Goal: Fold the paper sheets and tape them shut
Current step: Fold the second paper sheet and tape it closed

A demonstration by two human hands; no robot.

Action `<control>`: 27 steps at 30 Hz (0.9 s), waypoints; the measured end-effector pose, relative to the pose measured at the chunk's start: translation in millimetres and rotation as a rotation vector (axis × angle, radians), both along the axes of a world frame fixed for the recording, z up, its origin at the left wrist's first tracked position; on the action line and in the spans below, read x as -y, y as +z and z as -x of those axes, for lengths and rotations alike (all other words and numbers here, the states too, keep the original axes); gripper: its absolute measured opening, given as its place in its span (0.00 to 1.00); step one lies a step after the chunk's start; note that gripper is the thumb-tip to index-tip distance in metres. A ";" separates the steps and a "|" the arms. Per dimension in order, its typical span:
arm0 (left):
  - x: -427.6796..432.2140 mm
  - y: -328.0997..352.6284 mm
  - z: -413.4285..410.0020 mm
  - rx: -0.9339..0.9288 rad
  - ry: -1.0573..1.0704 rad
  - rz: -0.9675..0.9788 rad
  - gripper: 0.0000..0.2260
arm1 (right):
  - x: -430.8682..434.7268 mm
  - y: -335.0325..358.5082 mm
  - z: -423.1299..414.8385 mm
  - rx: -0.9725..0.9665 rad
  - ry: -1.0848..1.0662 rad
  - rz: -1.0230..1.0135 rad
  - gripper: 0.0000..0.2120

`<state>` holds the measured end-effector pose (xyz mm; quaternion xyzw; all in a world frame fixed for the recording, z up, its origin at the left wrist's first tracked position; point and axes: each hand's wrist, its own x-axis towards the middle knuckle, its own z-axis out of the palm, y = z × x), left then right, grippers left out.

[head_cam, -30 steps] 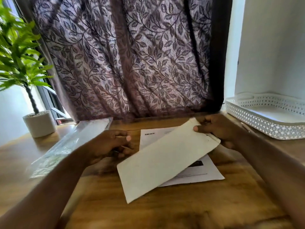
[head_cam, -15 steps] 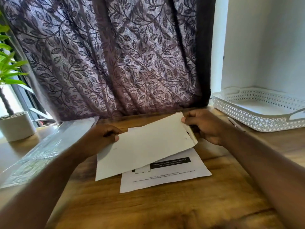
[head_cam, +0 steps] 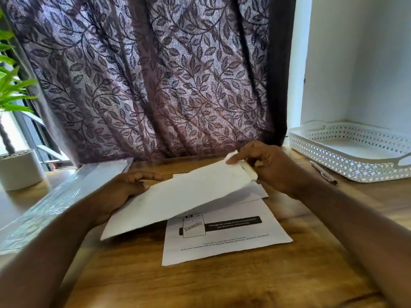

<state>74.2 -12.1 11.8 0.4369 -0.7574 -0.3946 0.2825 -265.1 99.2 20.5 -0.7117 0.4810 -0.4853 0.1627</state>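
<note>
A folded white paper sheet is held tilted just above the wooden table, its low end toward me on the left. My left hand grips its left edge, thumb on top. My right hand pinches its far right corner. Under it lies a printed sheet with a black bar and small text, flat on the table. Another white sheet edge shows between the two.
A white perforated tray stands at the right against the wall, a pen beside it. A clear plastic sleeve lies at the left. A potted plant stands far left. A leaf-patterned curtain hangs behind the table.
The folded sheet has swung from steeply tilted to nearly level. My left hand has come up and taken hold of its left edge. The view has shifted to the right.
</note>
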 end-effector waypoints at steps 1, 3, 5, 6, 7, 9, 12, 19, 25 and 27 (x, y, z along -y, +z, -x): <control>-1.0 0.0 0.5 -0.004 -0.012 -0.006 0.16 | -1.1 1.5 -1.0 0.043 -0.037 0.073 0.11; -3.1 5.1 -7.8 -0.120 -0.052 -0.144 0.14 | 1.3 6.5 -4.7 0.164 -0.069 0.162 0.05; -14.6 13.7 -9.3 -0.346 -0.089 -0.452 0.29 | 1.3 7.0 -0.5 0.287 -0.093 0.155 0.03; -18.7 16.8 -10.0 -0.423 -0.108 -0.507 0.33 | 2.3 5.7 1.4 0.344 -0.115 0.135 0.04; -23.1 21.3 -8.6 -0.474 -0.113 -0.512 0.35 | 4.1 4.4 3.2 0.385 -0.147 0.113 0.05; -25.1 25.3 -5.9 -0.533 -0.079 -0.478 0.40 | 8.2 2.4 4.2 0.402 -0.224 0.056 0.06; -22.9 27.1 -5.9 -0.555 -0.170 -0.468 0.46 | 11.9 -1.4 1.6 0.401 -0.270 -0.093 0.06; -5.5 5.9 -8.0 0.013 -0.098 -0.070 0.19 | 10.0 -6.4 1.9 0.549 -0.234 -0.331 0.06; 9.8 9.9 -5.1 0.232 0.000 0.189 0.07 | 10.1 -5.1 2.6 0.520 -0.165 -0.395 0.09; 10.5 13.1 8.6 0.353 -0.056 0.346 0.09 | 9.6 -4.9 2.9 0.484 -0.131 -0.415 0.12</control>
